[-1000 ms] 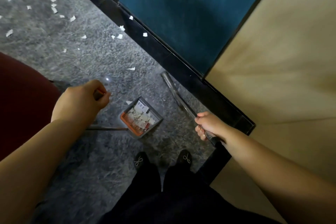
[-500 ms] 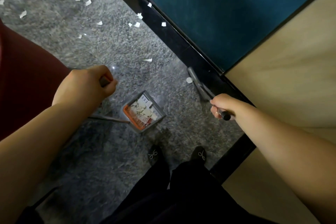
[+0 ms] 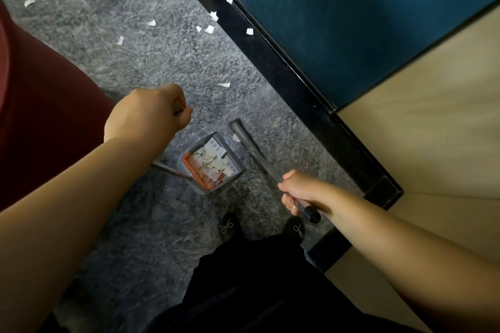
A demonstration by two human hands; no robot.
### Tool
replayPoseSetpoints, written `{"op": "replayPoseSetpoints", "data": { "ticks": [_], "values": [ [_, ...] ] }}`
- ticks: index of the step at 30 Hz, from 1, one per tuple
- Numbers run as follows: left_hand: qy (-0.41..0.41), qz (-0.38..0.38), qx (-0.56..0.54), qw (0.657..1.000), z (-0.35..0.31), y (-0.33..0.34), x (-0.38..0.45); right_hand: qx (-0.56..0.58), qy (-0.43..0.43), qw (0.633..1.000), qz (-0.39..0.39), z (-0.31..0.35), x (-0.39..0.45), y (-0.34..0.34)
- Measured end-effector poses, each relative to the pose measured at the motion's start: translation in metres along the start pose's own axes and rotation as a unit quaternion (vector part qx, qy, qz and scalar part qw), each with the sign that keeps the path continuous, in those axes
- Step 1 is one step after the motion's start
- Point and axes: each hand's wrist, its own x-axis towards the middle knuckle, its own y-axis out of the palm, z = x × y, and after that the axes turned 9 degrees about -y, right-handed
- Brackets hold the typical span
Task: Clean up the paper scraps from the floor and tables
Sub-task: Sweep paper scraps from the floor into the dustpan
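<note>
Grey broom [image 3: 249,146] now nearer dustpan [image 3: 213,165]

I'm seeing a mottled grey floor [image 3: 151,67] looking like a rough, matt carpet. White paper scraps [image 3: 208,29] are lying matt and crumpled. The grey plastic dustpan with orange inner edge [image 3: 213,162] is showing a dull sheen. The grey broom shaft [image 3: 247,143] is looking smooth, its black grip end [image 3: 311,215] ribbed. The dark blue partition panel [image 3: 338,21] is reading as matt cloth, its black frame [image 3: 284,67] glossy. The beige tabletop [image 3: 433,130] is looking like smooth laminate.
</note>
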Motion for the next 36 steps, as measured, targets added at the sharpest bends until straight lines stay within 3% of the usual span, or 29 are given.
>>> {"op": "replayPoseSetpoints", "data": {
  "ticks": [7, 16, 25, 36],
  "values": [
    [-0.005, 0.007, 0.002, 1.0, 0.002, 0.003, -0.008, 0.075, 0.016, 0.994, 0.08, 0.01, -0.031, 0.031],
    [-0.032, 0.022, -0.037, 0.999, 0.038, -0.011, -0.033, 0.056, 0.0, 0.998, 0.017, 0.014, -0.053, 0.035],
    [-0.097, -0.027, -0.066, 0.993, 0.077, -0.044, -0.07, 0.043, -0.042, 0.998, -0.02, 0.038, -0.039, 0.033],
    [-0.2, -0.033, -0.071, 0.977, 0.106, -0.051, -0.094, -0.081, -0.026, 0.996, -0.002, 0.095, 0.013, 0.032]
  ]
}}
